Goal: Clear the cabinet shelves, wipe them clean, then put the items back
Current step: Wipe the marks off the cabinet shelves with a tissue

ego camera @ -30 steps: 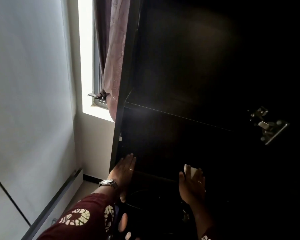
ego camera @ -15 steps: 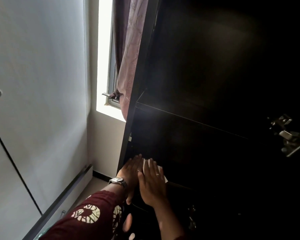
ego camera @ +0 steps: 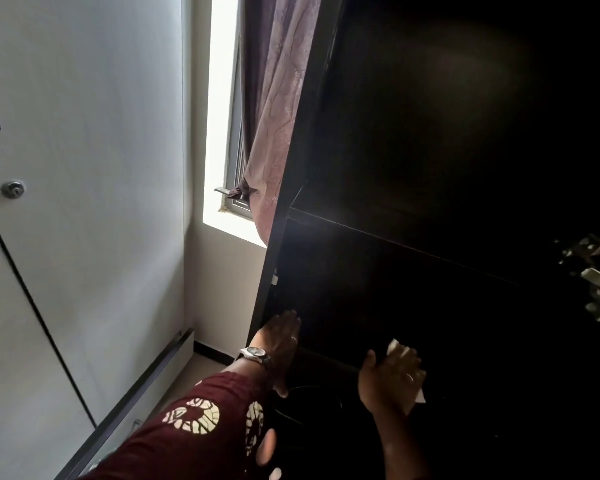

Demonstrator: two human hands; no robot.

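Resting the left hand (ego camera: 279,336) flat on the front edge of the lower shelf (ego camera: 326,356), fingers straight and close together, just beside the cabinet's left side panel (ego camera: 317,98). Pressing the right hand (ego camera: 390,379) down on a white cloth (ego camera: 397,348) farther right along the same shelf, fingers laid flat over it and thumb standing up, curling round nothing. Holding the two hands well apart. Letting the cloth's corners peek out above the fingertips and below the outer edge of the palm.

Wearing a metal wristwatch (ego camera: 255,353) on the left wrist, a ring (ego camera: 293,338) on a left finger, a second ring (ego camera: 410,376) on a right finger, and a maroon sleeve (ego camera: 194,417) printed with pale round motifs.

Reaching into a very dark cabinet (ego camera: 430,133) (interior nearly black), with an upper shelf (ego camera: 395,233) crossing above both hands. Making out, just under the lower shelf and between the hands, what is possibly the rim of a dark round vessel (ego camera: 309,400).

Catching light on a metal hinge (ego camera: 596,275) at the cabinet's right edge. Standing next to a mauve curtain (ego camera: 277,116) hanging just left of the side panel, partly covering a bright window (ego camera: 222,98). Facing, farther left, a white wardrobe door (ego camera: 84,168) with a round lock (ego camera: 13,189).
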